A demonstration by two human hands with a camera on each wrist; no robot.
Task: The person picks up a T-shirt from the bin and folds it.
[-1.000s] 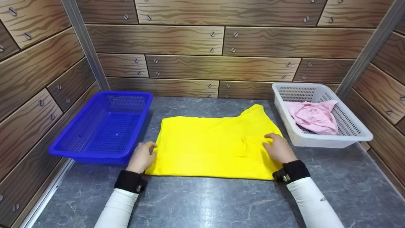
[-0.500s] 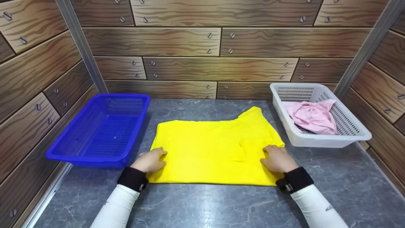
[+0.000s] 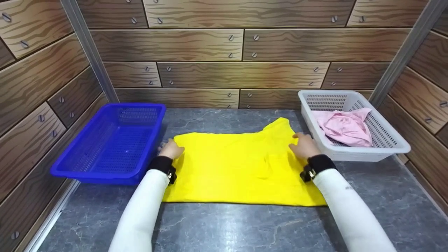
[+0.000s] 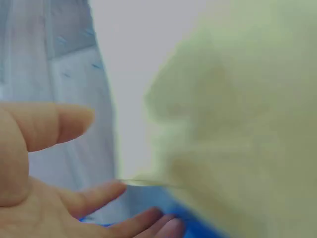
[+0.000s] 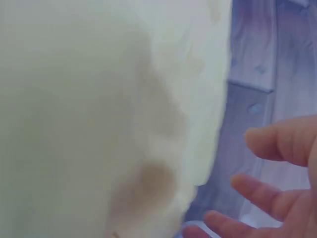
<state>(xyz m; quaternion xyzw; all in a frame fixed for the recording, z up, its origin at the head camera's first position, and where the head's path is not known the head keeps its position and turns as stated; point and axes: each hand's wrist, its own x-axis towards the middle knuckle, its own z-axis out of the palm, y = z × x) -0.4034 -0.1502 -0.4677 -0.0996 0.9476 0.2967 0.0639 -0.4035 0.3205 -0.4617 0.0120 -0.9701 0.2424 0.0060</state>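
Note:
A yellow T-shirt (image 3: 224,168) lies flat and folded on the grey table, with a sleeve-like corner sticking out at its back right. My left hand (image 3: 171,149) is at the shirt's back left corner. In the left wrist view its thumb and fingers are spread apart, and a fingertip (image 4: 116,188) is right at the cloth's edge. My right hand (image 3: 303,146) is by the right edge, below the sleeve corner. The right wrist view has its fingers (image 5: 262,196) extended and apart beside the pale-looking cloth (image 5: 99,124), with nothing between them.
A blue plastic basket (image 3: 105,176) stands left of the shirt, close to my left hand. At the back right, a white basket (image 3: 364,150) holds a crumpled pink cloth (image 3: 346,129). Wood-patterned walls (image 3: 210,45) enclose the table (image 3: 224,227) at the back and sides.
Both hands have moved from the shirt's nearer part toward its back edge, the left one by more. The shirt stays in about the same place as half a second ago.

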